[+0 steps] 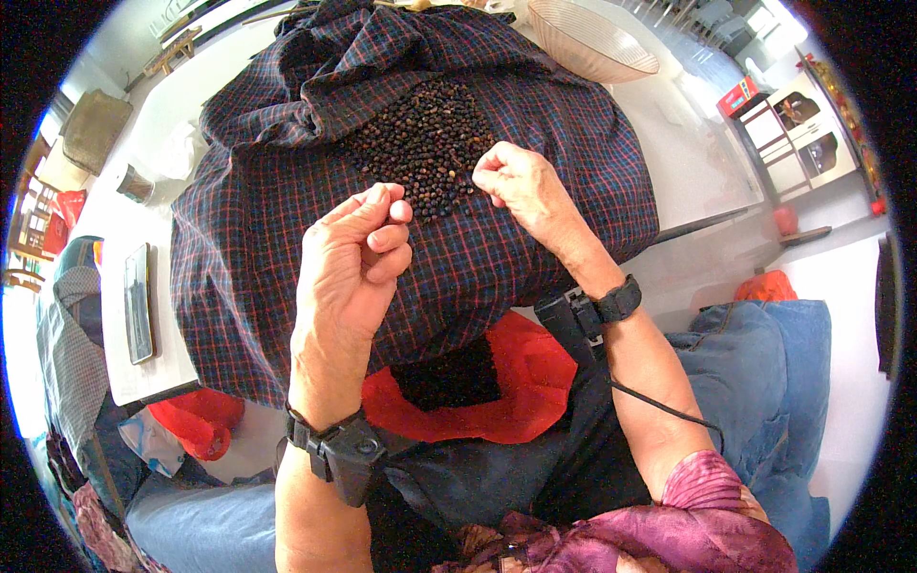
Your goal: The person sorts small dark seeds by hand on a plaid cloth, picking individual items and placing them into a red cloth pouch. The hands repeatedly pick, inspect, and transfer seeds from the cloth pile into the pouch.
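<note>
A heap of small dark round seeds or berries (430, 136) lies on a dark checked cloth (458, 272) spread over the table. My left hand (358, 251) is raised over the cloth, at the near left side of the heap, with thumb and forefinger pinched together. My right hand (519, 183) is at the heap's right edge, its thumb and fingertips drawn together. Whether either hand has a seed between its fingertips cannot be told. Just below the table edge, an open red bag (534, 379) with a dark inside sits by my lap.
A ribbed translucent bowl (594, 43) stands at the back right of the table. A phone (140, 304) lies at the left edge, with a small clear container (135, 184) beyond it. Red bags (204, 422) hang or lie below the left corner. Black devices are strapped to both wrists.
</note>
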The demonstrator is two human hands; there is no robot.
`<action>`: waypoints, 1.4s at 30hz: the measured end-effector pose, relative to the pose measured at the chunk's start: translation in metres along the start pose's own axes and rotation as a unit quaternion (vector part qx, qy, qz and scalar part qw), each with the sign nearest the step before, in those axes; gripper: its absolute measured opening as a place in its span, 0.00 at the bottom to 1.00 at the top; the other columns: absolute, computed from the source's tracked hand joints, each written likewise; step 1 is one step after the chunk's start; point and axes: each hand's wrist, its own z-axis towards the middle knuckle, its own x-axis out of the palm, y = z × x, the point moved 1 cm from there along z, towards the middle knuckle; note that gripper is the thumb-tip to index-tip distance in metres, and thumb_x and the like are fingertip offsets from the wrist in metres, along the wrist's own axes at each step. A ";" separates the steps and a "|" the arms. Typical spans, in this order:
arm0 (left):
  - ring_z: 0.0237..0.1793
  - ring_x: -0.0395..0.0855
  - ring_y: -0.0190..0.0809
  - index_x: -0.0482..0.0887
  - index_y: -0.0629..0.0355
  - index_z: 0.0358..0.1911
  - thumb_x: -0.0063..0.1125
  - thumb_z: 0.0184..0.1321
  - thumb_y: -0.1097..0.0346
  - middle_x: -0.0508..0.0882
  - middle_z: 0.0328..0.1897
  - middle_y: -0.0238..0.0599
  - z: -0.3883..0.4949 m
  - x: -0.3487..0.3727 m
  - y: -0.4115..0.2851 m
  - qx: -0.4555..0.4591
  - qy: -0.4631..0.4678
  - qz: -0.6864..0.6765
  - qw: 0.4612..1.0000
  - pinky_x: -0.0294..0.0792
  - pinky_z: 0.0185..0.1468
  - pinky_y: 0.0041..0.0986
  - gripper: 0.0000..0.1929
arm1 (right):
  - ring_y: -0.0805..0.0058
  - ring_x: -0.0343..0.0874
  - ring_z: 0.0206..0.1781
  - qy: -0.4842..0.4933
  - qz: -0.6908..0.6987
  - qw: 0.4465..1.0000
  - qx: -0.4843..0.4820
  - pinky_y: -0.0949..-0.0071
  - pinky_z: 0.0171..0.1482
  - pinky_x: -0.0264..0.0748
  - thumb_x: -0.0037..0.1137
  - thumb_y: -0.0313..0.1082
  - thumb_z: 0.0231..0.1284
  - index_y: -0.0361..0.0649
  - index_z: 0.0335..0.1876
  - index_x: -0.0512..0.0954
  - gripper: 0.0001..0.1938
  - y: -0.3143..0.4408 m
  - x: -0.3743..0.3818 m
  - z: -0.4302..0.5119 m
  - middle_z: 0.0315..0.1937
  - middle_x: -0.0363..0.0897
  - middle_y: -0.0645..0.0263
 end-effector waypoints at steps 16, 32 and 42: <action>0.15 0.60 0.25 0.75 0.62 0.33 0.45 0.70 0.59 0.73 0.21 0.36 -0.002 -0.002 0.000 -0.021 0.014 -0.050 0.998 0.50 0.15 0.15 0.14 | 0.51 0.79 0.33 -0.015 -0.302 0.944 -0.130 0.56 0.36 0.73 0.51 0.37 0.62 0.40 0.37 0.69 0.09 0.002 0.012 -0.006 0.26 0.79 0.52; 0.16 0.62 0.26 0.75 0.63 0.34 0.47 0.68 0.61 0.74 0.23 0.37 0.000 -0.004 0.001 -0.039 0.002 -0.032 0.999 0.52 0.16 0.16 0.12 | 0.50 0.78 0.33 0.001 -0.278 0.951 -0.134 0.57 0.36 0.72 0.52 0.36 0.61 0.39 0.36 0.68 0.09 -0.002 0.010 -0.003 0.25 0.77 0.51; 0.16 0.61 0.26 0.75 0.63 0.34 0.48 0.68 0.62 0.74 0.22 0.37 0.000 -0.005 0.001 -0.033 -0.001 -0.033 0.999 0.52 0.16 0.16 0.11 | 0.56 0.77 0.30 -0.015 -0.216 0.967 -0.133 0.65 0.35 0.72 0.51 0.35 0.61 0.37 0.33 0.70 0.09 -0.003 0.007 -0.004 0.25 0.76 0.55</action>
